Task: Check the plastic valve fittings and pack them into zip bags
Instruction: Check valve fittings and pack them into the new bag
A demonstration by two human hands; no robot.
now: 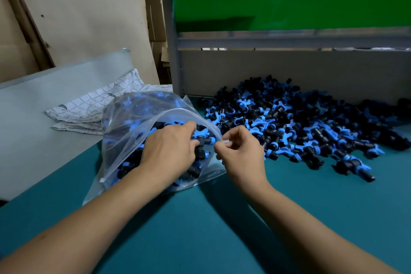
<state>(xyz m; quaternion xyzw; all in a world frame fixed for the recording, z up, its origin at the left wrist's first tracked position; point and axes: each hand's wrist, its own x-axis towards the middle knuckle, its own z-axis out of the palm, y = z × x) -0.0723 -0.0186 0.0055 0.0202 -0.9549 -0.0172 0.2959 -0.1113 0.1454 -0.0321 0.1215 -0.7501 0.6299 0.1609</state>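
Observation:
A clear zip bag (131, 113) lies on the teal table (200, 229), its mouth facing right, stuffed with black-and-blue valve fittings. My left hand (169, 149) reaches inside the bag's mouth, fingers curled around fittings (203, 140) there. Just to its right, my right hand (240, 151) pinches the bag's upper rim (213, 131) and holds the mouth open. A large loose pile of the same fittings (300, 122) spreads over the table to the right of the bag, up against the back wall.
A folded checked cloth (97, 104) lies behind the bag on a grey panel (44, 107). Cardboard sheets (77, 18) lean at the back left. A grey frame post (173, 51) and a green board (289, 0) stand behind the pile.

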